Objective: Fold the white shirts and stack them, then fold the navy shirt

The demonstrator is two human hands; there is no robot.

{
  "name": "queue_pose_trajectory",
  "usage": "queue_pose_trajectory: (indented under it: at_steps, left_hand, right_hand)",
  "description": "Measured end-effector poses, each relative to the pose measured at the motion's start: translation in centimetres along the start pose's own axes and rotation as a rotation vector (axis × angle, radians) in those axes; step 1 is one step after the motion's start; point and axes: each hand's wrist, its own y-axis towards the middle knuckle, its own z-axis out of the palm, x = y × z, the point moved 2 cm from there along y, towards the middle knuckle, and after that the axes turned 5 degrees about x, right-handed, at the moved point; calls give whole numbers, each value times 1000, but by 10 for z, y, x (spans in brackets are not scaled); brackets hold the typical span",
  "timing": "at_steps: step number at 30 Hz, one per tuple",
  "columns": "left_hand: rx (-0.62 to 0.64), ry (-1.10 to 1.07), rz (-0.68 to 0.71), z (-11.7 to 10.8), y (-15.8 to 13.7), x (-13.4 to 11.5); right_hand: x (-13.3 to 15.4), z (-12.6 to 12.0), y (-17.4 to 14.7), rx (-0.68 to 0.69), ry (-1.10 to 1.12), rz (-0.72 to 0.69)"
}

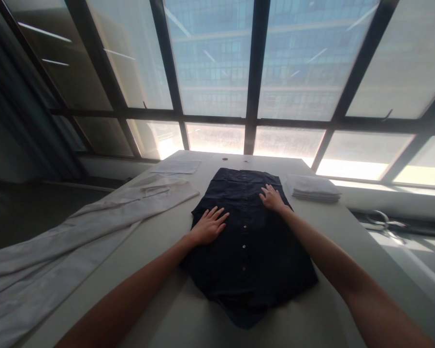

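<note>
A dark navy button-up shirt [253, 261] lies spread on the white table [159, 237], its row of pale buttons running down the middle. The curved hem points toward me; the far end is a straight edge, and the sleeves and collar do not show. My left hand [209, 225] rests flat on the shirt's left side with fingers spread. Farther up, on the right side, my right hand [271, 197] lies palm down with its fingers stretched out. Neither hand grips the cloth.
Long white cloth [94, 227] drapes along the table's left side. Folded white cloths [313, 187] are stacked at the right. A white sheet [176, 166] lies at the back left. Large windows [252, 72] stand beyond the table. A metal ring-shaped object [379, 217] is off its right edge.
</note>
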Motion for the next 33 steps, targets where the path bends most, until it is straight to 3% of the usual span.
queue_pose_trajectory:
  at_steps: [5, 10, 14, 16, 19, 20, 23, 26, 30, 33]
  left_hand:
    - [53, 14, 29, -5, -20, -14]
    - [123, -23, 91, -7, -71, -35]
    - [243, -163, 271, -27, -91, -28]
    - [198, -272, 298, -44, -74, -9]
    - [-134, -256, -84, -66, -18, 35]
    - [-163, -216, -215, -69, 3, 48]
    - [-163, -175, -297, -62, 61, 65]
    - [-115, -156, -280, -38, 100, 58]
    - [-29, -126, -243, -4, 120, 47]
    - [-8, -89, -277, 5, 117, 61]
  right_hand:
    - [5, 12, -34, 91, -2, -42]
    - [6, 23, -88, 73, -32, -41]
    - [7, 27, -132, 33, -35, -73]
    - [8, 26, -145, 29, -31, -72]
    - [9, 23, -152, 28, -27, -63]
    - [11, 22, -152, 30, -25, -64]
    - [14, 18, -150, 41, -10, -58]
    - [15, 17, -150, 49, 12, -50]
    - [13, 19, -151, 39, 35, -53]
    - [17, 20, -149, 38, 46, -63]
